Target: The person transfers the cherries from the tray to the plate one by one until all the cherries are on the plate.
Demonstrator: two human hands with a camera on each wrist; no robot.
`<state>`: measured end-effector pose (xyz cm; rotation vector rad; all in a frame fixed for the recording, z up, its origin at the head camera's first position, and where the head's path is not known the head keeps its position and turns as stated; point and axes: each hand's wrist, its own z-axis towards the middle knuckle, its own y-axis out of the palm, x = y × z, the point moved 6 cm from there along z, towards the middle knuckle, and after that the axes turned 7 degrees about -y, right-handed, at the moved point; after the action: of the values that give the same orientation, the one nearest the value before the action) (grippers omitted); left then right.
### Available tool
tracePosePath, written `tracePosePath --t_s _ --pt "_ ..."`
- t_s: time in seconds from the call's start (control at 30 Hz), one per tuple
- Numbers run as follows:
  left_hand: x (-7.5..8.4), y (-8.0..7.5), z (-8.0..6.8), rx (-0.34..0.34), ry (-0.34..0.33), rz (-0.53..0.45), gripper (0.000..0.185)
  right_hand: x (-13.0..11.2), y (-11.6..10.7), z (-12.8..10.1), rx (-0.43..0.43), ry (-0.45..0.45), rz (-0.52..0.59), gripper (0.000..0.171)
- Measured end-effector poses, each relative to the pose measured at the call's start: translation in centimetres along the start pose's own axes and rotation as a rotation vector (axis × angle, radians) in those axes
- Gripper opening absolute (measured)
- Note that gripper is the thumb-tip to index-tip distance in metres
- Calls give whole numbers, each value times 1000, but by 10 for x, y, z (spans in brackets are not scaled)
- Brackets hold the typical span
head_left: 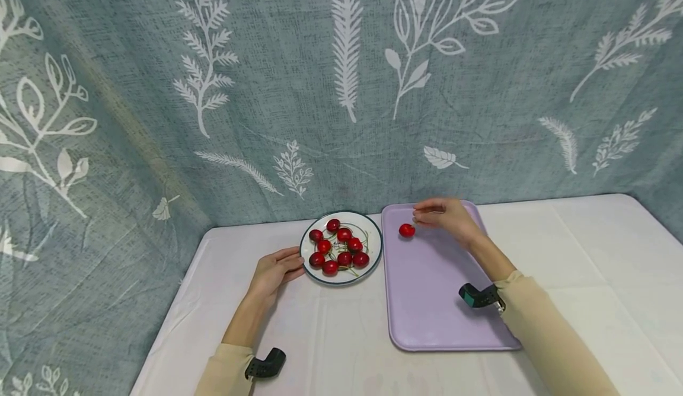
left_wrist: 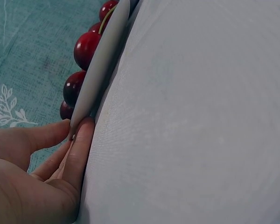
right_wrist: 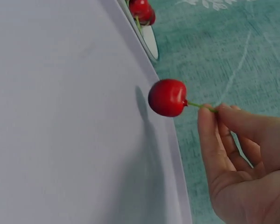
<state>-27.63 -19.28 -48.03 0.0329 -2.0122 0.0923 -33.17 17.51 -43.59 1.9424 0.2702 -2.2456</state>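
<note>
Between thumb and forefinger, my right hand (head_left: pixel 445 217) pinches the green stem (right_wrist: pixel 196 105) of a red cherry (right_wrist: pixel 168 97). That cherry hangs over the far left part of a lilac tray (head_left: pixel 432 301), and a shadow falls on the tray below it in the right wrist view. My left hand (head_left: pixel 274 272) grips the left rim of a white plate (head_left: pixel 341 219) with a dark blue edge, thumb on top and fingers beneath in the left wrist view. Several dark red cherries (head_left: pixel 330 268) with stems lie on the plate.
Plate and tray stand side by side near the far edge of a table with a white cloth (head_left: pixel 331 348). Behind them hangs a blue-green curtain (head_left: pixel 299 117) with white leaf prints. Black bands (head_left: pixel 265 364) sit on both wrists.
</note>
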Motion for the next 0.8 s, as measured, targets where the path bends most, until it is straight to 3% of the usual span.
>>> tracePosePath --t_s 0.37,0.6,0.8 --pt "0 -1 3 -2 -19 -8 42 3 16 3 170 -41 33 30" --pt "1 -1 2 -7 -18 -19 43 9 33 6 268 14 187 30" --pt "1 0 1 -10 -15 -22 42 14 51 8 289 51 267 28"
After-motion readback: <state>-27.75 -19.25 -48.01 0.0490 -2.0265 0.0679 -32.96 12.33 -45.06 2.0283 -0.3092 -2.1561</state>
